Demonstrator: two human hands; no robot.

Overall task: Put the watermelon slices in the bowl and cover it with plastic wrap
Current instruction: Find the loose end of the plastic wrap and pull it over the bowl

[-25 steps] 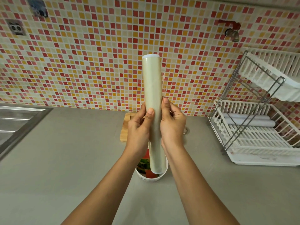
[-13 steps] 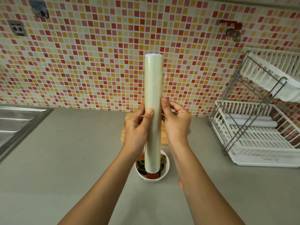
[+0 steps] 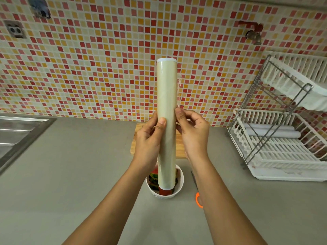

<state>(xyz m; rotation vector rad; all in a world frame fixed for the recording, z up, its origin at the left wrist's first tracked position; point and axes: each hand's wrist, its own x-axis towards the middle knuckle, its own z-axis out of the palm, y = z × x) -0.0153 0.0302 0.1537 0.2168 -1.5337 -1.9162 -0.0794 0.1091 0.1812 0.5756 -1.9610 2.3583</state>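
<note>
Mosaic wall tiling in red, orange and cream fills the upper half of the view. A metal tap with a red handle is fixed to it at the right and a grey socket at the left. Below it runs a smooth grey countertop. A stainless steel sink is set into its left end, and a two-tier white plastic dish rack on a metal frame stands at the right, with two white rolls lying in its lower tier.

At the centre, a long pale yellowish roll of plastic wrap is held upright in the air. Its lower end hangs in front of the bowl and hides part of it. The left hand grips the roll around its middle, fingers curled behind and the thumb laid up the front. The right hand is at the roll's right side, thumb and curled fingers pinching a thin clear film edge that stands slightly off the roll.

A light wooden cutting board lies on the counter behind the hands, near the wall. Nearer the person sits a small round white bowl with red-and-green watermelon slices inside it. Just to its right, partly hidden by the right forearm, lie scissors with an orange handle.
</note>
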